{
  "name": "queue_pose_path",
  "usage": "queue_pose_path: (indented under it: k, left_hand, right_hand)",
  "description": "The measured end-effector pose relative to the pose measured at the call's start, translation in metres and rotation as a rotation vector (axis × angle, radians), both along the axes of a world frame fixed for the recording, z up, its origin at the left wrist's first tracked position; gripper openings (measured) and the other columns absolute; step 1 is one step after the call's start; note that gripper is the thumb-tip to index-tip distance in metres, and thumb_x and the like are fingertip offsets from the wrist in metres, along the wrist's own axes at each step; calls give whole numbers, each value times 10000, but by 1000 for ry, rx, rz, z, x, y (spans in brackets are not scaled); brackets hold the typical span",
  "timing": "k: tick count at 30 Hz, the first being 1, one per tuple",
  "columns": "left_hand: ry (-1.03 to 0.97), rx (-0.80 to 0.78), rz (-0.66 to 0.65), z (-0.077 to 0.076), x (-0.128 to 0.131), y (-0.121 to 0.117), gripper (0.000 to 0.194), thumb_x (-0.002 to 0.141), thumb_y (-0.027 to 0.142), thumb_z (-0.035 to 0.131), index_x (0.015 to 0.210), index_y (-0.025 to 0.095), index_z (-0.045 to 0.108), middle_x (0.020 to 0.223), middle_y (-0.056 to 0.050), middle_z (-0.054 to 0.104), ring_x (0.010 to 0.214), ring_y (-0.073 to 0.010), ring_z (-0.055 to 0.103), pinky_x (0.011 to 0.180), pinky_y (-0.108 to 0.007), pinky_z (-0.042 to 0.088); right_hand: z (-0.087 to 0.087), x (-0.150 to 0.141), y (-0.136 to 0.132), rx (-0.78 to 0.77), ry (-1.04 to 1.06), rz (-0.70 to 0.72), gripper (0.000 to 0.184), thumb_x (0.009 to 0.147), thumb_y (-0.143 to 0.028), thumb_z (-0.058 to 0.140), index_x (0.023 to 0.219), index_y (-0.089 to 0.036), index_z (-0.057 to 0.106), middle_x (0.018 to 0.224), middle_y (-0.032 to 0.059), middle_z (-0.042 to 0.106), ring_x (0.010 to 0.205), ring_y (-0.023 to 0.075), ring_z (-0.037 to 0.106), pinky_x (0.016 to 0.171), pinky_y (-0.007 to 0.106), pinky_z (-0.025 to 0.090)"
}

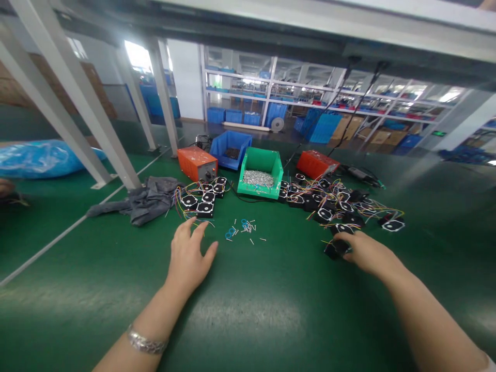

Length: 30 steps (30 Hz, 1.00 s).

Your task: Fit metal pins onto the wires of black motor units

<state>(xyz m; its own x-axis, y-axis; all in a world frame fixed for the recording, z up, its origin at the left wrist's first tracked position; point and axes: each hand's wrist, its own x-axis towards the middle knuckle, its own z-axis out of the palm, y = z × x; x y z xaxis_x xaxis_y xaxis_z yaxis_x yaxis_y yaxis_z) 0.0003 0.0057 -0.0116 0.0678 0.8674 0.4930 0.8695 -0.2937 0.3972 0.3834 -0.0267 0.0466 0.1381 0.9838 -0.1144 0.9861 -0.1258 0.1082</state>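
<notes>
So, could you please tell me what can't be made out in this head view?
All in the head view:
- Right hand: whether its grip has closed on the black part; the hand hides some contact.
- Small pieces in the green bin: too small to tell their exact shape.
- Blue plastic bundle: far end cut off by the left edge.
- Background shelves: contents blurred.

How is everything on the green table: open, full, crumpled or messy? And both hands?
Left hand: open, fingers spread
Right hand: fingers curled at a black wired part; firm grip unclear
Green bin: open-topped, heaped with small silvery pieces
Blue bin: open-topped, dark pieces inside
Gray cloth: crumpled
Loose pins: scattered
Left black wired parts: grouped together
Right black wired parts: jumbled
Orange boxes: on or off unclear
</notes>
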Motion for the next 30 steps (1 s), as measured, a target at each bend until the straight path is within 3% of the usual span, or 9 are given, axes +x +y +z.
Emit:
queue_pose_path:
  k: [2, 4, 7, 9, 11, 15, 19, 22, 30]
  left_hand:
    - [-185, -9, -41, 4, 5, -3, 355, 707, 338, 476, 997, 140, 527, 1063, -141, 466, 976, -249, 449, 800, -381, 382]
    - [-450, -191, -96, 7, 11, -8, 314, 707, 373, 474, 901, 138, 548, 919, -107, 519, 755, -181, 518, 639, -304, 436]
    - [-939, -818, -298, 11, 22, -17, 413, 723, 494, 400, 843, 123, 536, 759, -84, 561, 484, -97, 470, 375, -195, 342]
    - [-1199, -1233, -486, 13, 28, -24, 517, 733, 555, 318, 903, 111, 520, 754, -111, 584, 453, -96, 486, 327, -171, 310]
    - [-1381, -1447, -641, 15, 31, -29, 578, 735, 582, 266, 968, 108, 502, 801, -144, 596, 518, -133, 548, 353, -193, 380]
    - [-1625, -1337, -666, 16, 29, -29, 447, 760, 489, 355, 930, 112, 525, 799, -132, 612, 576, -173, 593, 386, -223, 440]
    - [-1720, -1042, -344, 13, 24, -18, 226, 735, 314, 503, 862, 129, 530, 723, -86, 626, 574, -168, 600, 384, -205, 431]
    - [-1766, -904, -181, 8, 22, -11, 165, 724, 254, 530, 824, 123, 529, 765, -91, 632, 666, -179, 611, 475, -242, 477]
    - [-1789, -844, -198, 1, 25, -9, 168, 716, 247, 540, 804, 104, 547, 819, -110, 633, 698, -175, 600, 603, -309, 490]
  right_hand:
    - [1, -7, 4, 12, -29, 26, 315, 598, -190, 582, 909, -242, 580, 768, 53, 518, 671, 218, 539, 490, 260, 363]
    - [7, -24, 5, 42, -37, 66, 260, 610, -206, 587, 868, -238, 573, 762, 42, 509, 674, 209, 530, 490, 251, 347]
    - [21, -72, 0, 193, 28, 191, 231, 675, -232, 559, 905, -242, 537, 787, 26, 502, 685, 179, 509, 535, 250, 346]
    - [29, -112, -6, 289, 126, 376, 258, 718, -219, 534, 973, -247, 510, 804, 23, 497, 719, 159, 486, 595, 249, 345]
    - [33, -150, -10, 332, 185, 601, 214, 736, -202, 522, 945, -247, 534, 752, 15, 487, 697, 148, 449, 630, 262, 323]
    - [27, -196, -2, 356, 285, 855, 270, 790, -205, 449, 1036, -295, 513, 666, 1, 439, 627, 134, 392, 613, 267, 294]
    - [6, -197, 40, 460, 432, 572, 276, 771, -126, 444, 1021, -214, 519, 775, 24, 455, 699, 128, 441, 623, 236, 331]
    - [-15, -190, 74, 367, 363, 380, 117, 746, -186, 501, 828, -189, 583, 775, 26, 469, 688, 134, 476, 612, 235, 347]
    - [-57, -193, 94, 221, 260, 361, 118, 747, -278, 506, 789, -197, 580, 775, 32, 496, 702, 146, 512, 611, 231, 354]
